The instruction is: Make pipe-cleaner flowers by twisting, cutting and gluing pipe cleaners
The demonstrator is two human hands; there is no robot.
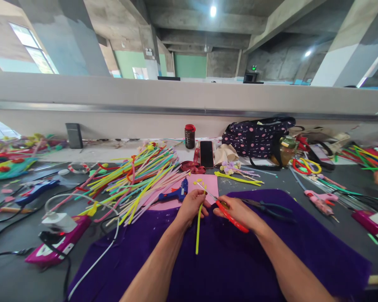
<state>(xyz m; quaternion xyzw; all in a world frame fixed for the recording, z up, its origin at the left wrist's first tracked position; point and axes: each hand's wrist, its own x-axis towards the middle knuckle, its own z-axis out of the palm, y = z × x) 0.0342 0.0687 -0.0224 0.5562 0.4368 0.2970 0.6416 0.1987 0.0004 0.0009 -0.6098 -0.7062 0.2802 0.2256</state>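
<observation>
The yellow stem [198, 235] sits at the middle of things, between the two forearms and above the purple cloth [138, 256]. Its long axis runs nearly straight away from the person, with the free lower end pointing back toward the body and leaning a touch to the left. The left hand [190, 205] has its fingers closed on the stem near the far end, so that hand is the nearer one; the long tail hangs out below the grip.

The right hand [237, 209] is close by on the right, wrapped round the red handles of the scissors [231, 217]. Their blades reach across to the left and away from the body, slanting toward the stem's far end, so the two long axes cross rather than run side by side. From where I stand the tips are small and blurred, and I can't fairly say whether metal touches the stem or only sits beside it. The hands are near each other but apart at the wrists.

Just beyond the fingertips, yellow bits [199, 180] lie on the pink sheet [211, 182]. The blue glue gun [176, 193] lies to the left of them, beside a loose heap of coloured stems [138, 180]. The pliers [271, 208] rest on the cloth, to the right of the right hand. Farther off stand the phone [207, 154] and the cup [190, 136].
</observation>
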